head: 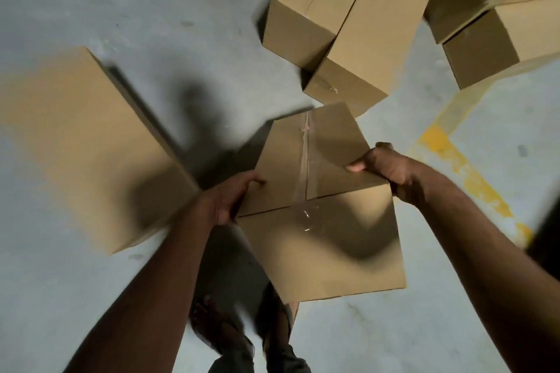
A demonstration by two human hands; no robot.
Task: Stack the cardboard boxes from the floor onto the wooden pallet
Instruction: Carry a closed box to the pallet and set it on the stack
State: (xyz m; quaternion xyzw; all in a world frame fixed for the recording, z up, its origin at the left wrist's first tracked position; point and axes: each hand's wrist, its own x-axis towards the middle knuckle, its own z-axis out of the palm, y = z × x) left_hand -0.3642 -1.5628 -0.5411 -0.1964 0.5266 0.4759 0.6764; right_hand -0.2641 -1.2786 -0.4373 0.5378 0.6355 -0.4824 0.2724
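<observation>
Head view: your left grip (pixel 225 200) and right grip (pixel 385 169) clamp the taped brown cardboard box (pixel 321 239) at its edges; with so shallow a hold, it may slip.

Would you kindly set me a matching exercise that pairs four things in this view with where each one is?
Things:
1. taped box
2. blurred box
3. yellow line
4. box pile

Places:
A. painted on the floor, at the right
B. top of the view
C. gripped by the left hand and right hand
D. left of the view, untouched

Pairs: 1-C, 2-D, 3-A, 4-B
</observation>
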